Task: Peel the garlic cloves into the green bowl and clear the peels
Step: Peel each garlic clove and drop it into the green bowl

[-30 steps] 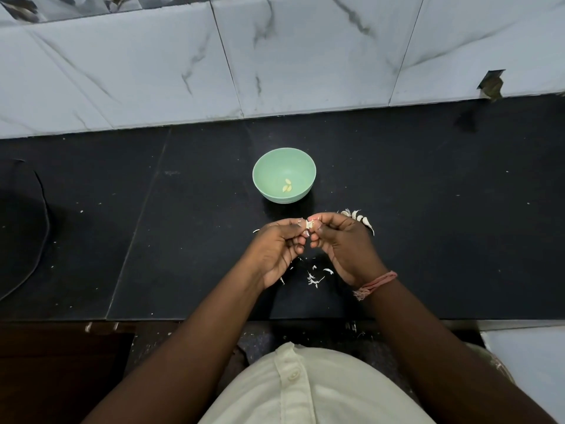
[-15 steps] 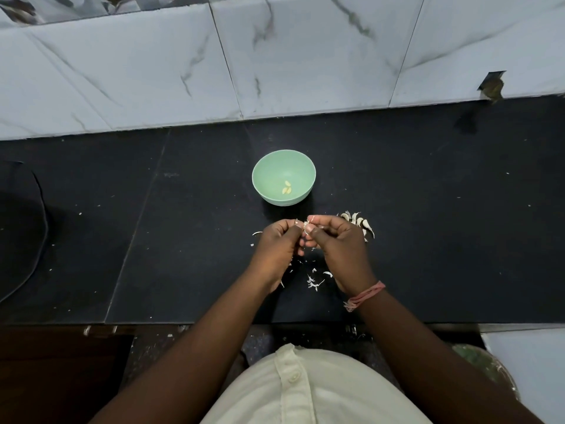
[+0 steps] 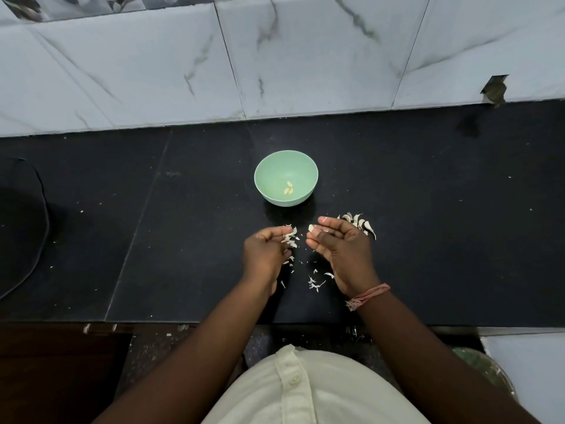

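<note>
From the head camera, looking down: the right hand (image 3: pixel 339 249) holds a pale peeled clove (image 3: pixel 311 228) at its fingertips, thumb and fingers pinched on it, palm turned partly up. The clove sits at the tip of the grip, just left of the hand's upper edge; it is too small to call its long axis.

The relation that counts: the green bowl (image 3: pixel 308 169) stands above the hands in the frame, slightly left of the clove and near it. The right hand is the closer one and already has the clove, so the drop looks like a short reach up the frame and over the near rim. A few peeled cloves (image 3: pixel 289 189) lie on the bowl's floor already.

The left hand (image 3: pixel 265 252) is at the same height in the frame, apart from the right, its fingers curled round a bunch of white peel flakes (image 3: pixel 290 237). More loose peels (image 3: pixel 315 283) lie scattered on the black counter (image 3: pixel 153 240) between and below the two hands.

To the upper right of the right hand, touching its far edge in the picture, a small heap of unpeeled cloves (image 3: pixel 360 224) waits on the counter. So the peeling seems early on, and the peels are not yet cleared.
</note>
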The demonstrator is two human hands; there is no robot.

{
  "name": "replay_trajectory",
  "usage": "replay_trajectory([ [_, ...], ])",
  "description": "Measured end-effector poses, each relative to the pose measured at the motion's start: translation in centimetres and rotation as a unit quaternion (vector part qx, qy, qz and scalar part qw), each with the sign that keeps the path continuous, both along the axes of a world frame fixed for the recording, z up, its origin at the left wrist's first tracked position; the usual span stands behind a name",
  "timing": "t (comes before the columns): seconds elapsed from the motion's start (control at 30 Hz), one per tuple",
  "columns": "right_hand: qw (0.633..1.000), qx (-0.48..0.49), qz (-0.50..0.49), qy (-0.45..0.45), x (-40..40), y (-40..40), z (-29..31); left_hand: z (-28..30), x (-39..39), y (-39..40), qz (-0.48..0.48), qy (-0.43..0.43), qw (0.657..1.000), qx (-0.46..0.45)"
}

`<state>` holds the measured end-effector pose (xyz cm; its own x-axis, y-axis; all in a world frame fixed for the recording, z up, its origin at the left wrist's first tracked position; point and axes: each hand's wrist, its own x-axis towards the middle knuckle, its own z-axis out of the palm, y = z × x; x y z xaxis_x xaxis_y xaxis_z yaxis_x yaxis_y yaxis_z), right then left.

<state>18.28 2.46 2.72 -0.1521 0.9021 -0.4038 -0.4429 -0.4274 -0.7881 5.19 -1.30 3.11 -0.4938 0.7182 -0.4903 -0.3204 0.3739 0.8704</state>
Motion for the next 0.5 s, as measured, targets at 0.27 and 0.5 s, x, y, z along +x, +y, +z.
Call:
replay_trajectory([
  [0.27,1.000,0.015,0.003,-0.009,0.3,-0.1,0.2,0.3,0.3,0.0,-0.065,0.041,0.996,0.036],
  [0.5,0.997,0.039,0.006,-0.072,0.2,0.0,0.1,0.9,0.5,-0.2,-0.078,-0.003,0.996,0.032],
])
